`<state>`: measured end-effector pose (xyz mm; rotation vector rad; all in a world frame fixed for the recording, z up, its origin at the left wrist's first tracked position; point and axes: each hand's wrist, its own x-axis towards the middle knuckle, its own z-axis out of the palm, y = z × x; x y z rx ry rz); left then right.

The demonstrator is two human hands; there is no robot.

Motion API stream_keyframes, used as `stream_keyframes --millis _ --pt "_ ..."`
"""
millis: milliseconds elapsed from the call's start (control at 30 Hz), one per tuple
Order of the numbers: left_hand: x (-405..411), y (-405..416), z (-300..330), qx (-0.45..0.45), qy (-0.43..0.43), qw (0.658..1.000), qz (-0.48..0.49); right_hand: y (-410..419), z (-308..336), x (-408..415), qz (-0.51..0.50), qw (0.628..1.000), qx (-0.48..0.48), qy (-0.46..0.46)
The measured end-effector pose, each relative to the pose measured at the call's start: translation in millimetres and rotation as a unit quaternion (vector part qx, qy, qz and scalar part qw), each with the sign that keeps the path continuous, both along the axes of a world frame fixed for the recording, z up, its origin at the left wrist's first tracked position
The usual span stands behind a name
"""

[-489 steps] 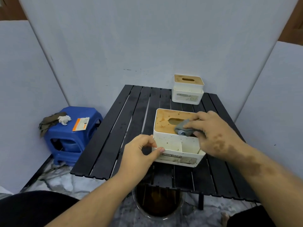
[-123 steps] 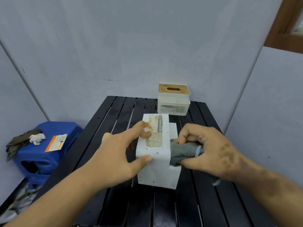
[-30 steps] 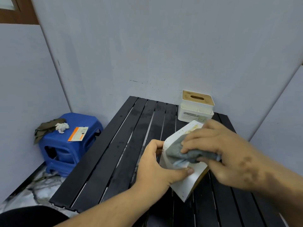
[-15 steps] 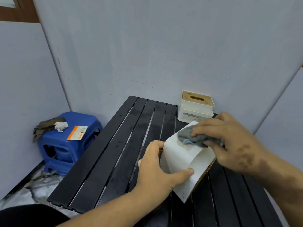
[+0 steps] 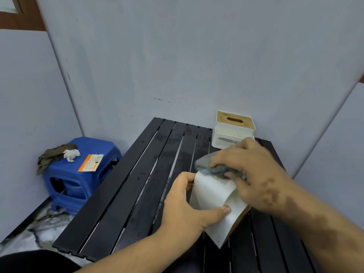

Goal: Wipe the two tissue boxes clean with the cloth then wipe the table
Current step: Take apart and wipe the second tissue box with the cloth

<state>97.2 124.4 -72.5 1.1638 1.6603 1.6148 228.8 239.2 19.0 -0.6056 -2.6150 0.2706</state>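
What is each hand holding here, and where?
Left hand grips the tilted near tissue box by its left side; right hand clutches the bunched grey cloth against the box's upper end.

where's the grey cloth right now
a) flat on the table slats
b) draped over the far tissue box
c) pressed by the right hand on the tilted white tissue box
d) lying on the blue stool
c: the right hand grips the grey cloth against the upper end of the tilted tissue box, which the left hand holds.
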Motion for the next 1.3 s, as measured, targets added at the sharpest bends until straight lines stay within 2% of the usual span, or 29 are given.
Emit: stream_keyframes --millis 67,100,200,267,367,433,567,633,767,833,933,1000,1167,1233,1300 --pt "0 1 1 0.010 -0.008 1.000 -0.009 -16 2 -6 0.069 0.996 0.030 -0.041" --pt "0 1 1 0.009 -0.016 1.000 -0.011 -12 4 -6 0.065 0.996 0.036 -0.052" --pt "1 -1 1 -0.011 -0.028 0.999 -0.011 20 6 5 -0.055 0.997 -0.016 -0.045" --pt "1 -1 -1 -0.014 -0.031 0.999 -0.015 16 8 6 -0.069 0.996 0.007 -0.049" --pt "2 2 -4 -0.008 -0.041 0.999 -0.016 -19 5 -10 0.056 0.991 0.095 -0.077" --pt "3 4 -4 -0.010 -0.039 0.999 -0.010 -26 0 -11 0.102 0.981 0.121 -0.115" --pt "3 2 -6 -0.005 -0.060 0.998 -0.024 18 2 16 0.047 0.996 0.060 -0.054" --pt "3 0 -4 -0.008 -0.051 0.998 -0.027 18 3 26 0.040 0.995 0.079 -0.040" --pt "1 1 -4 -0.006 -0.044 0.999 -0.016 -21 3 14 0.134 0.980 0.127 -0.070" --pt "0 1 -4 -0.011 -0.037 0.999 -0.012 -12 0 17 0.158 0.977 0.115 -0.085" --pt "1 -1 -2 -0.004 -0.022 1.000 -0.003 25 -4 38 0.103 0.993 0.061 -0.014" --pt "2 -2 -1 -0.005 -0.013 1.000 -0.001 27 -3 44 0.081 0.994 0.075 0.011" --pt "-3 -1 1 0.004 0.037 0.999 0.012 -15 -4 28 0.187 0.978 0.091 -0.019" --pt "-4 -2 2 -0.007 0.029 0.999 0.013 10 -9 41 0.150 0.987 0.058 -0.001" --pt "-4 -3 2 -0.016 0.025 0.999 0.014 46 -14 62 0.052 0.997 0.042 0.039"
